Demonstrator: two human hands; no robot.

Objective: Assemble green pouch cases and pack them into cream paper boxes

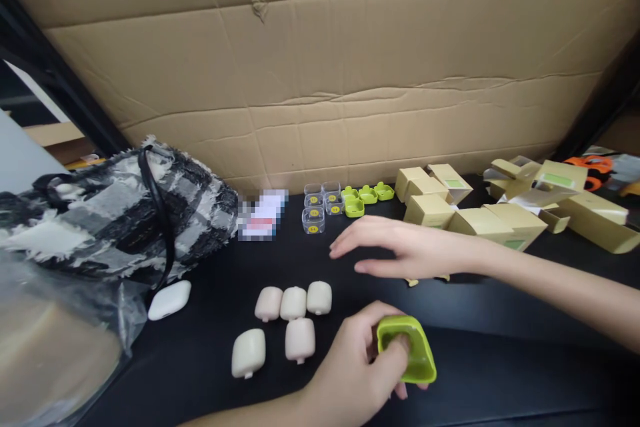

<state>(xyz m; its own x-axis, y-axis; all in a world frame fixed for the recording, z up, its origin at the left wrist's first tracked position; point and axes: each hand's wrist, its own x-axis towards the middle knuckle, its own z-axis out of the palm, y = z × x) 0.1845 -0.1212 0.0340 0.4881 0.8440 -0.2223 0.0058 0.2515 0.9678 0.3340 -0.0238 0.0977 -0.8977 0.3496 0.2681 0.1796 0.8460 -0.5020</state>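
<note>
My left hand (357, 367) grips a lime-green plastic case (407, 347) near the table's front edge, thumb pressed inside its open top. My right hand (400, 248) reaches in from the right, held flat with fingers spread above the black table, holding nothing; small yellowish bits lie just under it. To the left of my left hand lie several cream-coloured rounded pieces (293, 317). Behind my right hand stand small clear boxes with yellow stickers (320, 207) and more green cases (363, 197).
A black-and-white woven bag (115, 213) and a clear plastic bag (55, 340) fill the left side. A white earbud case (169, 299) lies by them. Tan cardboard boxes (475, 210) pile at the right. A cardboard wall (325, 60) closes the back.
</note>
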